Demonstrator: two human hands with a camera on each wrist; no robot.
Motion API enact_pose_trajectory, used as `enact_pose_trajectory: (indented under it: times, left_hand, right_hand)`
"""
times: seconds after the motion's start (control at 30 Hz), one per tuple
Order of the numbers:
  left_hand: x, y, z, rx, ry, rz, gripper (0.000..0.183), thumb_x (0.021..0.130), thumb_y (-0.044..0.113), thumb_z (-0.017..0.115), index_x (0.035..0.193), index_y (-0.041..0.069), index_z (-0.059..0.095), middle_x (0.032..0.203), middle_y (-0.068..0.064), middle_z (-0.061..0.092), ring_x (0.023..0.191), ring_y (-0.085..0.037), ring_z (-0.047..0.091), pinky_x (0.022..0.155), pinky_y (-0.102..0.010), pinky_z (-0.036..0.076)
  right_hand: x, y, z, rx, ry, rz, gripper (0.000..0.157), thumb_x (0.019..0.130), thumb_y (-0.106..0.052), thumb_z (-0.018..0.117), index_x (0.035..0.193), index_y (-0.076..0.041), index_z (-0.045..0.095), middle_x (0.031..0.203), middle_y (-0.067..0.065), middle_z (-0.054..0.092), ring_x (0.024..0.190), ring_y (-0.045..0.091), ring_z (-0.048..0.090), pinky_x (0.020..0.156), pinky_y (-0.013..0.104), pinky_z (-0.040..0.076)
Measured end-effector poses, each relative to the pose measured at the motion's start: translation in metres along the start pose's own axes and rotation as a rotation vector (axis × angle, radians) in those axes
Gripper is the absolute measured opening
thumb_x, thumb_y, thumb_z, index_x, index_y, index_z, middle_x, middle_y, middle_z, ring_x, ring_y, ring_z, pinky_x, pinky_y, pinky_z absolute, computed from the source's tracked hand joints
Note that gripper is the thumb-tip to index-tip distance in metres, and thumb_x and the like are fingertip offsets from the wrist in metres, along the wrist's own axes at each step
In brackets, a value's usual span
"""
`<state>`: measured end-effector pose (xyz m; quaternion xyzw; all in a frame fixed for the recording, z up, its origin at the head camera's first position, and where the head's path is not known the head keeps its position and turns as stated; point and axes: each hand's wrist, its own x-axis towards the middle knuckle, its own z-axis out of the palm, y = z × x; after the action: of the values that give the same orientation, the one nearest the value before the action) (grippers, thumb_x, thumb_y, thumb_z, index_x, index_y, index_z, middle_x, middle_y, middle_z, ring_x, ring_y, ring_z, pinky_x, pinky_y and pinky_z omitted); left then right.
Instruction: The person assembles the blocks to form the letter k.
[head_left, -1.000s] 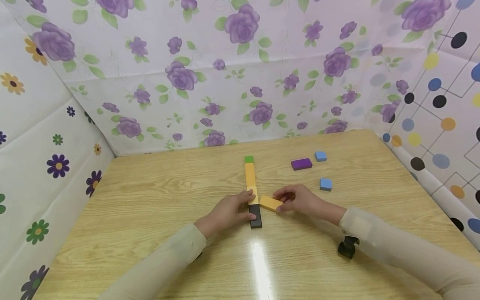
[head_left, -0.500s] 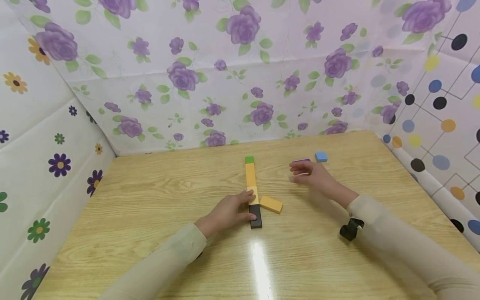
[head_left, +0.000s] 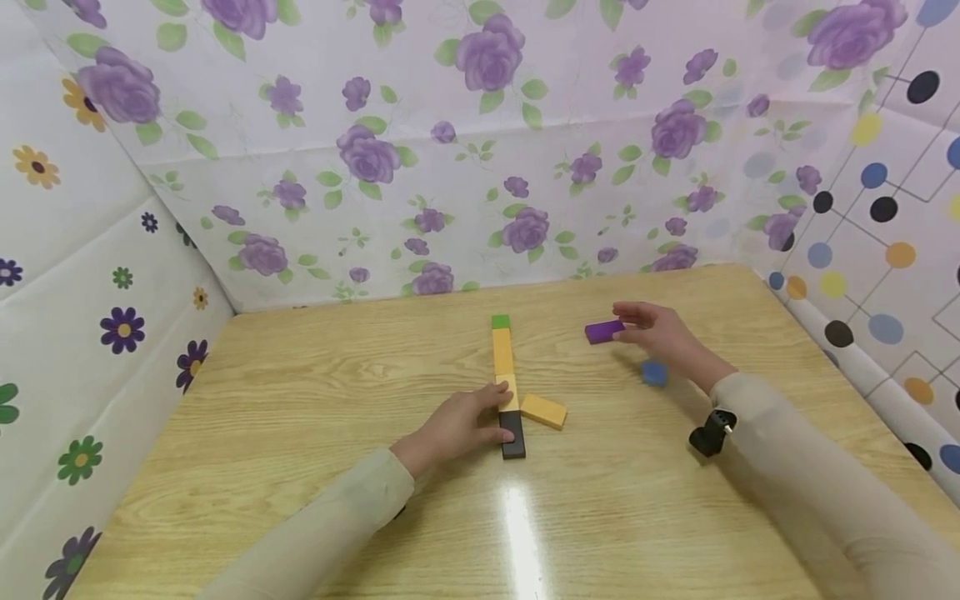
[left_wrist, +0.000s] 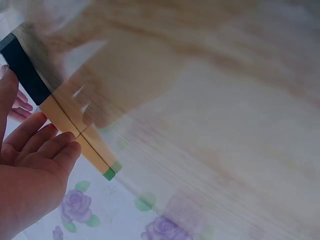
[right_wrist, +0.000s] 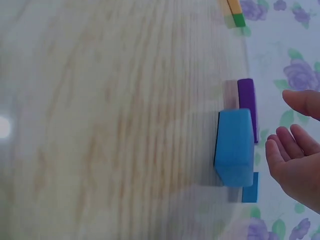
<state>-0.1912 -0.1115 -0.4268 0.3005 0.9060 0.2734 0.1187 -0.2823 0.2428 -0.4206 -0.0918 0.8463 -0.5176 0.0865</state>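
A straight row lies on the table: a green block at the far end, an orange block, a light yellow block and a black block. My left hand rests on it, thumb on the black block and fingers at the light yellow one. A loose orange block sits askew just right of the row. My right hand hovers by the purple block, fingers apart and holding nothing. The nearer blue block lies below that hand; a farther blue block shows in the right wrist view.
The wooden table ends at a flowered cloth behind it. More patterned cloth stands on both sides. A black wrist camera sits under the right sleeve.
My right hand has left the loose orange block and moved away and right, past the purple block, and now covers the farther blue block in the head view. The left hand stays put.
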Motion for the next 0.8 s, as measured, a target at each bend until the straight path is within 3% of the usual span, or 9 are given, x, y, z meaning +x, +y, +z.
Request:
enact_pose_trajectory:
  times: [0.33,0.7,0.8]
  left_hand:
    - [-0.001,0.002,-0.002,-0.005,0.009,0.012,0.063,0.087,0.034,0.070,0.139,0.004,0.050,0.151,-0.006,0.037,0.140,-0.024,0.033,0.113,-0.039,0.030]
    - [-0.001,0.001,0.000,0.000,-0.002,-0.001,0.065,0.087,0.036,0.070,0.140,0.005,0.049,0.152,-0.005,0.035,0.140,-0.021,0.031,0.114,-0.036,0.029]
    - [0.000,0.000,0.000,0.004,0.001,-0.001,0.065,0.087,0.036,0.070,0.140,0.005,0.049,0.152,-0.005,0.035,0.140,-0.020,0.032,0.114,-0.036,0.029]
  right_hand:
    - [0.008,0.007,-0.007,0.020,-0.025,0.069,0.058,0.094,-0.006,0.061,0.146,0.002,0.036,0.147,0.023,0.038,0.136,0.038,0.035,0.109,0.050,0.034]
    - [0.013,0.014,-0.002,-0.053,-0.017,0.075,0.055,0.091,-0.001,0.062,0.141,0.006,0.042,0.138,0.028,0.046,0.127,0.040,0.045,0.101,0.043,0.041]
    - [0.013,0.013,-0.001,-0.066,-0.013,0.073,0.053,0.092,-0.001,0.062,0.141,0.006,0.043,0.137,0.030,0.047,0.125,0.041,0.046,0.096,0.036,0.045]
